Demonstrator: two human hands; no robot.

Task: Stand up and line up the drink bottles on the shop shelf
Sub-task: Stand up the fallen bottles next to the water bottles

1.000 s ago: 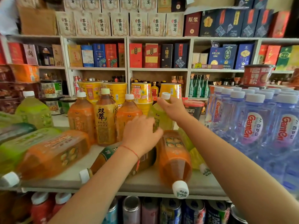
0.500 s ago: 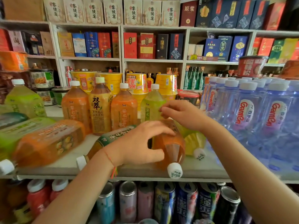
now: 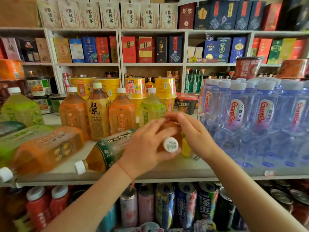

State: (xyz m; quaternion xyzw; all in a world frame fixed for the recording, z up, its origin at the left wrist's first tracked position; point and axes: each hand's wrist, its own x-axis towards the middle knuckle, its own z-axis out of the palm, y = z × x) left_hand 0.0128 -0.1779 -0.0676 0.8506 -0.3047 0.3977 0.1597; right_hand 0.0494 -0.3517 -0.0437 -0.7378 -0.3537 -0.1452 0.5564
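Orange tea fills the bottle (image 3: 168, 131) being handled in the head view, the only view given. Its white cap (image 3: 170, 144) points toward the camera, so it is judged to be partway between lying and standing. It is gripped low on the neck by the left hand (image 3: 147, 146), whose fingers are curled round it just behind the cap. The right hand (image 3: 195, 133) is laid over the far side of the body, its fingers bent over the top; a two-handed hold suits tipping a heavy full bottle upright.

Places are given from that held bottle. Directly behind it a row of four bottles is stood upright: two orange ones (image 3: 73, 113) (image 3: 122, 113), a brown tea bottle (image 3: 98, 114) between them and a green one (image 3: 153, 109) nearest, so the free slot appears to be to the right of the green one. Just to its left a dark-labelled tea bottle (image 3: 107, 151) is lying on its side, and further left an orange bottle (image 3: 45, 151) is lying too. A yellow bottle (image 3: 186, 147) is partly hidden just right of it. Well to the right, water bottles (image 3: 237, 114) are packed upright. All are carried on the shelf (image 3: 167, 174).
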